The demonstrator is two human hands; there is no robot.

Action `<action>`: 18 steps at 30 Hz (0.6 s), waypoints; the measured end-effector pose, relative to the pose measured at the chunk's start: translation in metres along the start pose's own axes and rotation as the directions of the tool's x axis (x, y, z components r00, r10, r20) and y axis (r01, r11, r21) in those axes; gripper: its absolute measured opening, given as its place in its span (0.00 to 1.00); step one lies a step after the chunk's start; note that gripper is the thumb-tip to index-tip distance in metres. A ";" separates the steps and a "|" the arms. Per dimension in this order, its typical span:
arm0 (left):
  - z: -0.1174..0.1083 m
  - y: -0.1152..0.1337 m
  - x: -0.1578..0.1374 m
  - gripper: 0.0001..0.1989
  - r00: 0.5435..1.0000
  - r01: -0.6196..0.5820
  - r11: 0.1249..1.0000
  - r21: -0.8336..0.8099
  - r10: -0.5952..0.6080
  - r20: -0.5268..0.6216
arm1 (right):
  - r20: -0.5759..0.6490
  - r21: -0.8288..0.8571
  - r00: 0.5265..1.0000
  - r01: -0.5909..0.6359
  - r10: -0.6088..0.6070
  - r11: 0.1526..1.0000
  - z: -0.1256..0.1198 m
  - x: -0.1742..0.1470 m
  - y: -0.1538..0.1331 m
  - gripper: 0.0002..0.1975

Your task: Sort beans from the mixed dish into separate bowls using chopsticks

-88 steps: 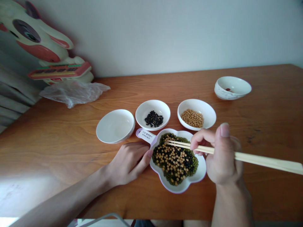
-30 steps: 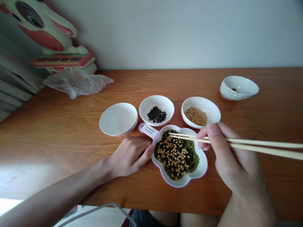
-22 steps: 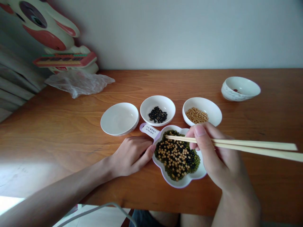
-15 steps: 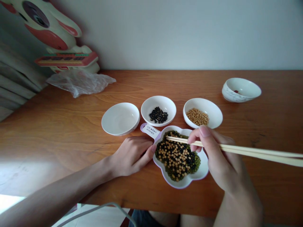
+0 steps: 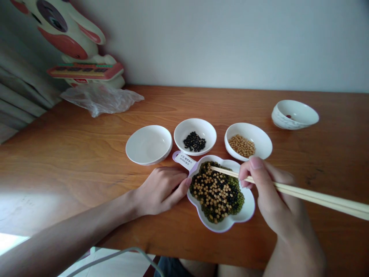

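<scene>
My right hand (image 5: pixel 276 196) is closed around a pair of light wooden chopsticks (image 5: pixel 317 195). Their tips are close together among the mixed beans (image 5: pixel 216 192), which are green, black and tan, in a flower-shaped white dish (image 5: pixel 248 206) with a lilac rim. My left hand (image 5: pixel 160 190) rests on the table and grips the dish's edge beside its labelled handle (image 5: pixel 184 159), thumb at the rim. Whether the tips pinch a bean is too small to tell. Behind the dish, one white bowl (image 5: pixel 184 127) holds black beans (image 5: pixel 195 142); another (image 5: pixel 263 146) holds tan soybeans (image 5: pixel 242 145).
A third white bowl (image 5: pixel 148 144) stands at the left of the row. Farther back on the right is a patterned bowl (image 5: pixel 294 121) with something small and reddish inside. A clear plastic bag (image 5: pixel 102 100) lies before a toy figure with a keyboard (image 5: pixel 86 71) on the wooden table (image 5: pixel 72 154).
My right hand and the chopsticks have shifted slightly right, and their rear ends sit lower. The left hand still holds the dish. The whole view has shifted a little.
</scene>
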State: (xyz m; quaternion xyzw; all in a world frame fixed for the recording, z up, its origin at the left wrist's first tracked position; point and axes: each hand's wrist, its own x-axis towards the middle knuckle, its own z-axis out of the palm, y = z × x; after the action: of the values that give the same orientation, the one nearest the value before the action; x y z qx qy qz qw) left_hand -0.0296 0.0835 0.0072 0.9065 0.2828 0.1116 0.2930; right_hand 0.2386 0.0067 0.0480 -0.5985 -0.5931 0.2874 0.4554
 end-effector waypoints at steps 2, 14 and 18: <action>0.000 0.000 0.000 0.19 1.000 -0.006 1.000 0.005 0.006 -0.001 | 0.000 0.046 1.000 -0.023 0.023 0.999 -0.002 -0.001 0.003 0.23; 0.001 0.000 -0.001 0.19 1.000 -0.021 1.000 -0.007 0.021 -0.001 | 0.058 0.095 0.998 0.016 -0.021 0.995 0.001 0.000 0.008 0.29; 0.001 -0.001 -0.001 0.18 1.000 -0.022 1.000 -0.014 0.022 0.000 | 0.079 0.081 0.996 0.027 -0.033 0.996 0.001 0.000 0.007 0.29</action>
State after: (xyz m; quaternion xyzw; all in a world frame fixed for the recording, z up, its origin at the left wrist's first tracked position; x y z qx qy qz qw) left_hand -0.0306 0.0835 0.0059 0.9075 0.2720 0.1166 0.2981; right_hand 0.2406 0.0080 0.0408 -0.5589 -0.6078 0.3277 0.4592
